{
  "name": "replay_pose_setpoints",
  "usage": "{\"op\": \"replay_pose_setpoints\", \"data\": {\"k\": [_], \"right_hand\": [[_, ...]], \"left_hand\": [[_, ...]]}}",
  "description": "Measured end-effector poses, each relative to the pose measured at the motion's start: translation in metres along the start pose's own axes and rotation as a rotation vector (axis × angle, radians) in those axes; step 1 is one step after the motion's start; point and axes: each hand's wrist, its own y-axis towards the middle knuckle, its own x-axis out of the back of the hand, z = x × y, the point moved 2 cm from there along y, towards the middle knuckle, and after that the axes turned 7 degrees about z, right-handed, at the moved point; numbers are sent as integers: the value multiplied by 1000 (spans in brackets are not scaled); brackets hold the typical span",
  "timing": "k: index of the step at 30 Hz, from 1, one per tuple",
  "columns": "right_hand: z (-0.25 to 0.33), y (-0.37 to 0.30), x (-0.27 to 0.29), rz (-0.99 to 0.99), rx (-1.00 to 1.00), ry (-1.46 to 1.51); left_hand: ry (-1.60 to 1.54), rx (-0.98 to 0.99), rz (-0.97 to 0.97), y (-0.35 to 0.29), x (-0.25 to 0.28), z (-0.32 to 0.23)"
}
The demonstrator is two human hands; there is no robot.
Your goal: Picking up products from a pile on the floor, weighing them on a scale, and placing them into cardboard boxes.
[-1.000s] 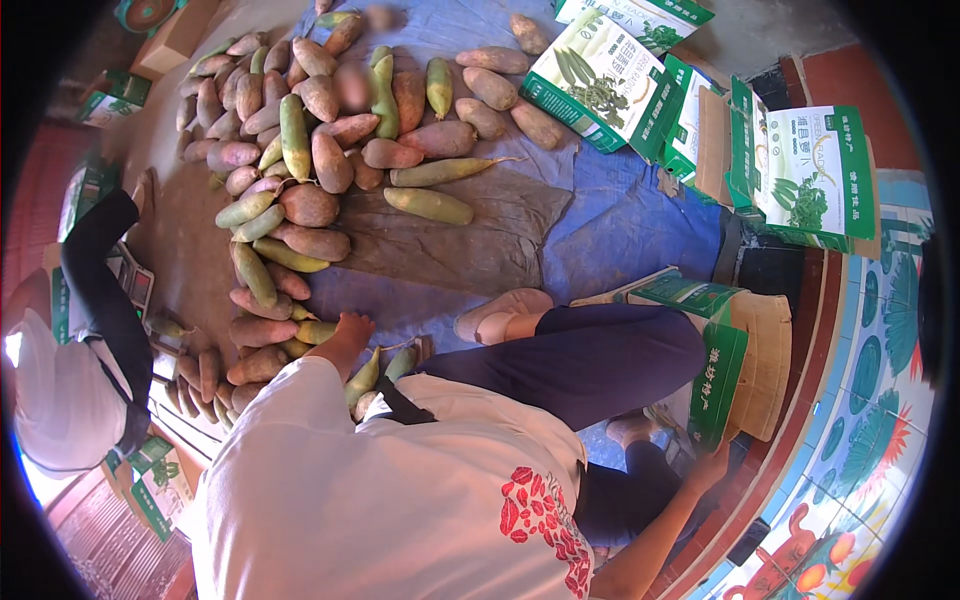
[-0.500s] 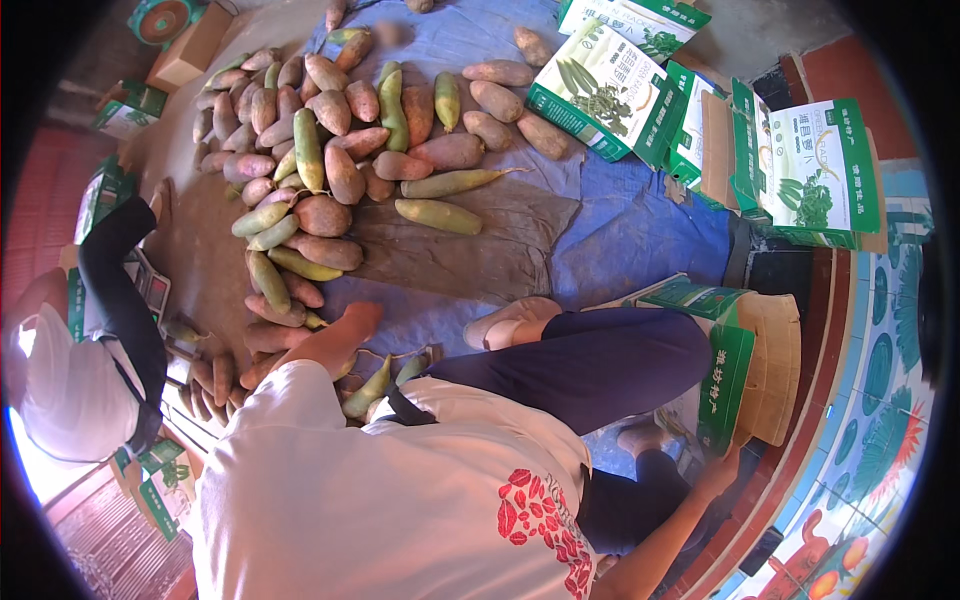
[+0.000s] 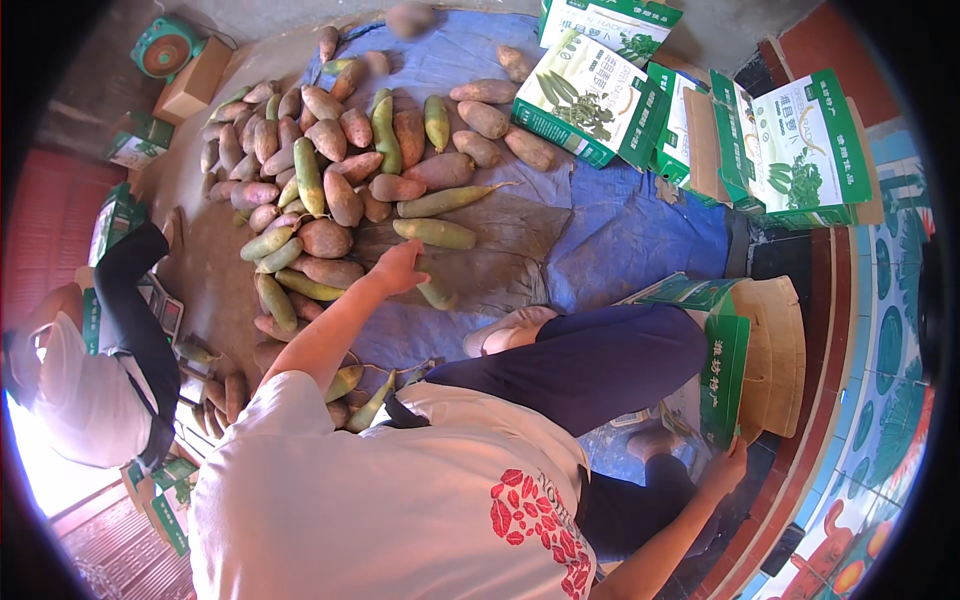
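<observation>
My left hand (image 3: 398,268) reaches out over the blue tarp (image 3: 620,240) at the near edge of a pile of reddish-brown and green roots (image 3: 330,190). Its fingers are closed on a short green root (image 3: 436,295) that pokes out just under the hand, close to the tarp. My right hand (image 3: 726,466) is low at my right side, gripping the flap of an open green-and-brown carton (image 3: 765,350) that stands beside my bent leg (image 3: 590,360). What is inside the carton is hidden.
Several printed green cartons (image 3: 700,110) lie at the tarp's far right. A green scale (image 3: 165,45) and a small brown box (image 3: 195,80) sit at the far left. Another person in a white top with a black sleeve (image 3: 135,310) crouches to my left.
My left hand has moved from the roots near my knee up and to the right, carrying the green root out onto the tarp. My right hand stays on the carton flap.
</observation>
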Motion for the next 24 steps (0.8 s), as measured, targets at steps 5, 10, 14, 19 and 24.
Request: {"op": "replay_pose_setpoints", "data": {"k": [5, 10, 14, 19, 24], "right_hand": [[6, -2, 3, -47, 48, 44], [11, -4, 6, -33, 21, 55], [15, -4, 10, -39, -28, 61], [19, -6, 14, -32, -91, 119], [29, -13, 22, -63, -103, 251]], "left_hand": [[76, -7, -105, 12, -15, -14], [159, 47, -129, 17, -30, -20], [278, 10, -48, 17, -40, -33], [454, 42, 48, 18, -61, -39], [514, 60, 106, 10, -60, -51]]}}
